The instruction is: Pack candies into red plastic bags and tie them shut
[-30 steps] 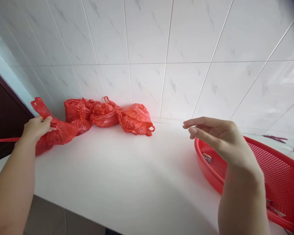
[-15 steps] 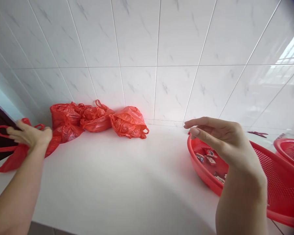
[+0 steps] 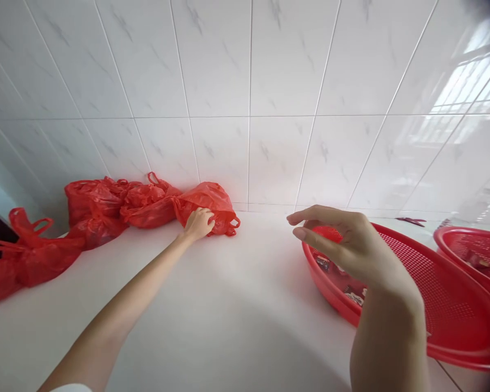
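Observation:
My left hand reaches to the front of a red plastic bag by the wall, its fingers curled against the film. That bag looks loosely bunched, with a small handle loop at its right side. My right hand hovers over the left part of a large red plastic basket, holding nothing, with a gap between thumb and fingers. Several small wrapped pieces lie in the basket, partly hidden by my right hand and wrist.
More filled red bags stand along the tiled wall to the left. Another red bag with raised handles sits at the far left. A second red basket, a clear plastic bottle and a dark red item are at the right.
My left hand has left the far-left bag and moved right to the bag near the middle. My right hand keeps its pose over the basket. The view has shifted slightly right.

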`<move>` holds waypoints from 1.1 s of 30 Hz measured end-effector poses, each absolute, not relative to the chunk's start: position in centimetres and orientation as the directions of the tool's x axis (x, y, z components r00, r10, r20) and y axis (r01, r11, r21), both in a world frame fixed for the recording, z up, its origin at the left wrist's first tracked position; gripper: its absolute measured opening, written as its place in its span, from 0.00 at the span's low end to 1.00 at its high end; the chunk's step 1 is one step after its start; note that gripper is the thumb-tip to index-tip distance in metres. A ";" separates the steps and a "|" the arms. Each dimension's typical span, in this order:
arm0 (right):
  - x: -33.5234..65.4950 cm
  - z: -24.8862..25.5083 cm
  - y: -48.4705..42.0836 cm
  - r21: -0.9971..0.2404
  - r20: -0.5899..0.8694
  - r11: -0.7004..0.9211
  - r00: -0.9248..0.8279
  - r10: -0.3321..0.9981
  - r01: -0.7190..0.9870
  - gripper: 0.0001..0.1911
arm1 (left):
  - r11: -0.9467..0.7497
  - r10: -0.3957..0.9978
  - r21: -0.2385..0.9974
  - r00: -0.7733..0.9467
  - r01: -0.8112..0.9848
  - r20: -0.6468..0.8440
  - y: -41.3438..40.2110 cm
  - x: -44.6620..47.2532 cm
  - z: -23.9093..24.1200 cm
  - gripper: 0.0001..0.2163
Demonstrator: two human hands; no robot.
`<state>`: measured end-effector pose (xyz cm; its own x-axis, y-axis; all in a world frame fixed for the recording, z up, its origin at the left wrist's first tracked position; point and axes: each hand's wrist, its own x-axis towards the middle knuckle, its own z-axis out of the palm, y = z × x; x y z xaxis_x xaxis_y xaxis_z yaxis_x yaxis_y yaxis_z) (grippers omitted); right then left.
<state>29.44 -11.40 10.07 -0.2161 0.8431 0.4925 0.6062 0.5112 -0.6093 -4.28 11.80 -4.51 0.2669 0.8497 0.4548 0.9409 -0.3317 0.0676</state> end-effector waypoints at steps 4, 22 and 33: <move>29.2 9.7 -11.2 -0.571 0.469 0.558 -0.318 0.824 0.603 0.13 | -0.204 0.882 0.062 0.156 0.977 0.445 13.4 -3.0 -5.0 0.19; 28.2 8.5 -9.6 -0.502 0.246 0.566 -0.520 0.818 0.654 0.20 | -0.287 0.853 0.664 -0.131 0.691 0.505 14.0 -3.9 3.4 0.12; 27.4 7.8 -8.7 -0.478 0.224 0.572 -0.537 0.813 0.667 0.26 | -0.140 0.988 0.978 0.081 0.156 0.129 6.6 -1.3 5.9 0.15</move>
<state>27.38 -8.65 7.83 -0.5368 0.8134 0.2240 0.6670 0.5717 -0.4778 -1.27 6.56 5.91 0.0814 0.9883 0.1289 0.1560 -0.1404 0.9777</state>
